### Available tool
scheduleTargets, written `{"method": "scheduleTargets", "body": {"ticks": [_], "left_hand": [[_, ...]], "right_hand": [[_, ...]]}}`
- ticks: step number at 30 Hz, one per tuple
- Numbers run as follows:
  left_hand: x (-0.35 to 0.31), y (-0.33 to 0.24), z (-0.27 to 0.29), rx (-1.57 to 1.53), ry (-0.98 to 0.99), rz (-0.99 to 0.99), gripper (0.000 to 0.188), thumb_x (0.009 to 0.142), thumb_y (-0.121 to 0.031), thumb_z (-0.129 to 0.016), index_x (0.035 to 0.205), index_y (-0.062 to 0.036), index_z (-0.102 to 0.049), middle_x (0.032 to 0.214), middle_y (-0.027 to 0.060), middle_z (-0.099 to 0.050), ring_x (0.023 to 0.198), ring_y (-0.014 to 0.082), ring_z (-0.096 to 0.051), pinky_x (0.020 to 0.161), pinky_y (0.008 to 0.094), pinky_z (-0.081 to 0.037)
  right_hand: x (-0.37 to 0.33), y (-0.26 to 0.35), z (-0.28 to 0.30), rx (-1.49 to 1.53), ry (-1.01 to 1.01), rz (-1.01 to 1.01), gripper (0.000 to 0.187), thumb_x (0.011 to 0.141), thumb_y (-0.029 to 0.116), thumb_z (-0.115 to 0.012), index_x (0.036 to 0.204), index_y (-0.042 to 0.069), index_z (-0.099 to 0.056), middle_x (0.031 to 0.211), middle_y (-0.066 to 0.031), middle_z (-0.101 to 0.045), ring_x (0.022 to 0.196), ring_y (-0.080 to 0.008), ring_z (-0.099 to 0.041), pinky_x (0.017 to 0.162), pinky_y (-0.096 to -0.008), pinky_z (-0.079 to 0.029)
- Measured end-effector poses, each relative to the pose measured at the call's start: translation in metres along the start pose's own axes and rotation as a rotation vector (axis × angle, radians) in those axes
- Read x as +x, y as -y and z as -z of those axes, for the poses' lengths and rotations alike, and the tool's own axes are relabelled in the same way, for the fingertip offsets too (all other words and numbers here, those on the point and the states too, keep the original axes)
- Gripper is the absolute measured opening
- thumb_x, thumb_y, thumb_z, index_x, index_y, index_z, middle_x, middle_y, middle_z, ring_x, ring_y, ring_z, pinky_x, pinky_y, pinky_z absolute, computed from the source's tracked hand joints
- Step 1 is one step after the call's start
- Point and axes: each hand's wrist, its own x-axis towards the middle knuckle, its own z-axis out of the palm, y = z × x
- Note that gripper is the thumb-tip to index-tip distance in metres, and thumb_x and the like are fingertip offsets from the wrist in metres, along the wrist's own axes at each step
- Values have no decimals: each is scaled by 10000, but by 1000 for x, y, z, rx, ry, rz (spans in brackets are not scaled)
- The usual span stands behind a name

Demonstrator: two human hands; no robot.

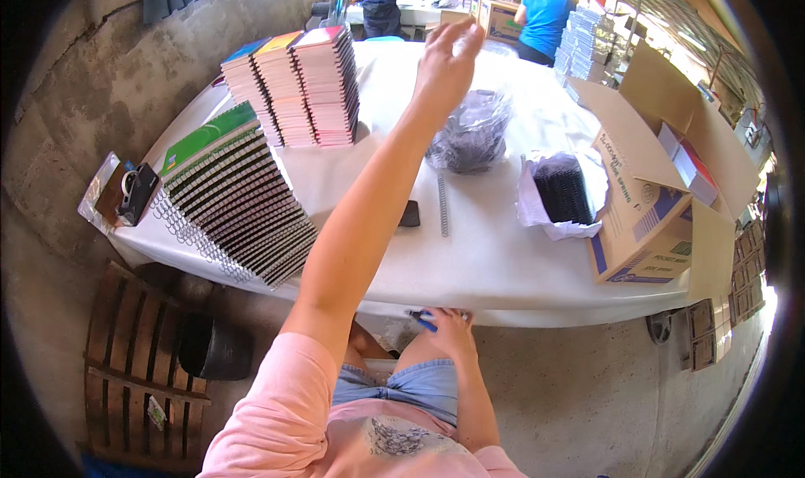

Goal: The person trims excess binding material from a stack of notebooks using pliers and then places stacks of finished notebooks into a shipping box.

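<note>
My left arm stretches far across the white table [335, 189]. My left hand [449, 57] is raised over its far side, fingers loosely bent and apart, with nothing visible in them. Low at the near edge, by my thigh, my right hand [453, 331] grips a blue-handled tool that looks like pliers [426, 319]. Beneath the left hand sits a clear plastic bag [474, 134] of dark spiral coils. A single loose coil [444, 205] lies nearer me, beside a small black object [409, 214] partly hidden by my forearm.
Left are a leaning stack of green spiral notebooks [239, 197] and stacks of spiral notebooks [327, 88]. A tape dispenser [137, 191] stands at the left edge. Right are a white bag of black coils [562, 194] and an open carton [641, 218]. People [547, 21] work beyond.
</note>
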Motion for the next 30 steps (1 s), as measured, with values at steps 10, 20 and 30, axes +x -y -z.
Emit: {"method": "scheduleTargets", "body": {"ticks": [10, 20, 30], "left_hand": [[-233, -43, 156, -355, 872, 16, 215, 824, -89, -646, 1019, 0, -632, 1019, 121, -632, 950, 240, -604, 807, 322, -479], [-315, 3, 289, 164, -579, 464, 269, 808, -121, -678, 1026, -21, -556, 817, -10, -558, 774, 83, -541, 669, 209, -423], [-300, 47, 267, 82, -570, 388, 209, 921, -174, -545, 1046, -8, -525, 888, 18, -573, 714, 59, -510, 618, 206, -427]], "right_hand": [[21, -18, -40, -101, -264, 32, 380, 697, 180, -664, 1073, 142, -616, 1089, -109, -589, 1118, -303, -477, 966, -516, -287], [-22, 133, 28, 157, -18, 398, 428, 671, 122, -665, 1091, 154, -592, 999, -68, -552, 984, -264, -516, 866, -419, -372], [28, 242, 43, 31, -378, 448, 456, 665, 179, -701, 1107, 166, -587, 998, -38, -529, 991, -233, -508, 860, -439, -352]]}}
